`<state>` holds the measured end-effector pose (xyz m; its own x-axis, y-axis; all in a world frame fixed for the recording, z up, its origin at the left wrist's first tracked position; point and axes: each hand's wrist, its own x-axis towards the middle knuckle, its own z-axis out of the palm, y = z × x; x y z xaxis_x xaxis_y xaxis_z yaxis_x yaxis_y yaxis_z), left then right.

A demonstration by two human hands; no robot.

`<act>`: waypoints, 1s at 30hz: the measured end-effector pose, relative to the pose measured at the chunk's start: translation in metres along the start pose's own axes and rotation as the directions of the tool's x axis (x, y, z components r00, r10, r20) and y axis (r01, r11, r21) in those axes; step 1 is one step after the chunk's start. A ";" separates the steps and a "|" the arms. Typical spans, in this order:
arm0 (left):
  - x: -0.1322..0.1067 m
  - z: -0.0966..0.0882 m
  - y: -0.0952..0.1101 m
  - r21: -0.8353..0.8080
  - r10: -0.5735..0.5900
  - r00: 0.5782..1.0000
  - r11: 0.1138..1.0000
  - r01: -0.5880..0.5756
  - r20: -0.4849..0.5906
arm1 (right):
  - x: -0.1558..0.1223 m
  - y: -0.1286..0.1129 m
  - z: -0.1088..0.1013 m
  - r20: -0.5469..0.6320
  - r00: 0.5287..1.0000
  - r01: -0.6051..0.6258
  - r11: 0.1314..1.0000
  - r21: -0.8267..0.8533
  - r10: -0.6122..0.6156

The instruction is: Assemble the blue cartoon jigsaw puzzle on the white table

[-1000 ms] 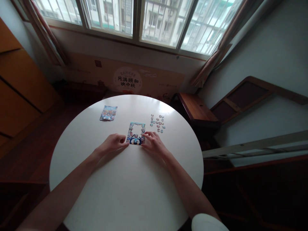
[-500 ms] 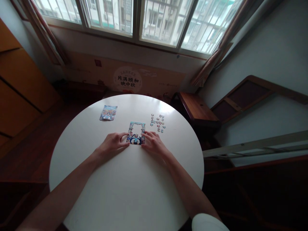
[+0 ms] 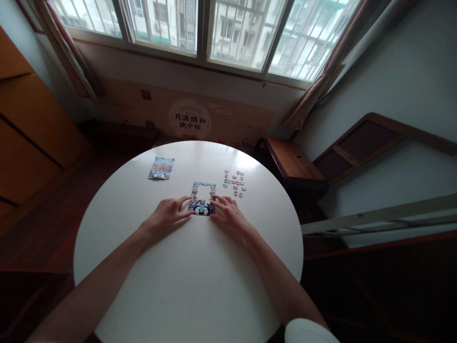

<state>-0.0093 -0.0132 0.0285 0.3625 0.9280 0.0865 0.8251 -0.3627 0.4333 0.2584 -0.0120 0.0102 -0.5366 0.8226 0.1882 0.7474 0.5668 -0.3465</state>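
Observation:
A small, partly assembled jigsaw puzzle (image 3: 202,196) lies on the round white table (image 3: 185,267); its border is filled and its middle is a bare gap. My left hand (image 3: 167,214) rests on the table at the puzzle's lower left edge, fingers stretched out and touching it. My right hand (image 3: 226,215) lies at the lower right edge, fingers spread flat, fingertips on the puzzle. Neither hand holds a piece. Several loose puzzle pieces (image 3: 234,182) lie scattered just right of the puzzle.
A small printed picture card (image 3: 161,167) lies at the table's far left. A wooden stool (image 3: 291,164) stands beyond the table's right edge. A window, curtains and a low wall with a printed banner are behind. Wooden cabinets stand at the left.
Both hands have crept slightly inward over the puzzle's lower corners, the left fingers reaching a little farther across. The puzzle and loose pieces have stayed in place.

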 end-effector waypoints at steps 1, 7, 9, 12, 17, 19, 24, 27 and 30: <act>0.000 0.000 0.000 0.000 -0.004 1.000 1.000 0.004 -0.003 | 0.000 0.000 0.000 0.000 1.000 0.001 1.000 0.000 -0.001; -0.001 0.002 0.000 0.029 -0.020 1.000 0.999 0.021 -0.021 | 0.000 -0.001 -0.001 0.003 1.000 -0.006 1.000 0.001 0.006; -0.001 0.003 0.000 0.039 -0.020 0.999 0.999 0.021 -0.026 | 0.000 -0.002 -0.001 0.004 1.000 -0.007 1.000 0.001 0.007; -0.001 0.003 0.000 0.050 -0.025 0.999 0.998 0.026 -0.027 | 0.000 -0.003 -0.002 0.007 1.000 -0.012 1.000 0.002 0.012; 0.000 0.005 -0.001 0.064 -0.035 0.999 0.997 0.036 -0.018 | 0.001 -0.004 -0.003 0.014 1.000 -0.022 1.000 0.008 0.022; 0.000 0.006 -0.001 0.070 -0.038 0.999 0.997 0.039 -0.017 | 0.001 -0.005 -0.003 0.012 1.000 -0.028 1.000 0.009 0.028; 0.001 0.006 0.000 0.098 -0.053 0.999 0.994 0.054 -0.012 | 0.001 -0.007 -0.005 0.024 0.999 -0.038 0.999 0.008 0.038; 0.001 0.005 0.002 0.108 -0.062 0.998 0.992 0.061 -0.001 | 0.001 -0.006 -0.005 0.030 0.999 -0.040 0.999 -0.001 0.040; 0.000 0.004 0.003 0.122 -0.066 0.998 0.990 0.065 0.000 | 0.001 -0.006 -0.004 0.031 0.999 -0.044 0.999 -0.014 0.044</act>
<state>-0.0050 -0.0141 0.0262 0.3075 0.9498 0.0576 0.8937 -0.3091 0.3252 0.2551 -0.0140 0.0163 -0.5149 0.8450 0.1441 0.7756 0.5308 -0.3416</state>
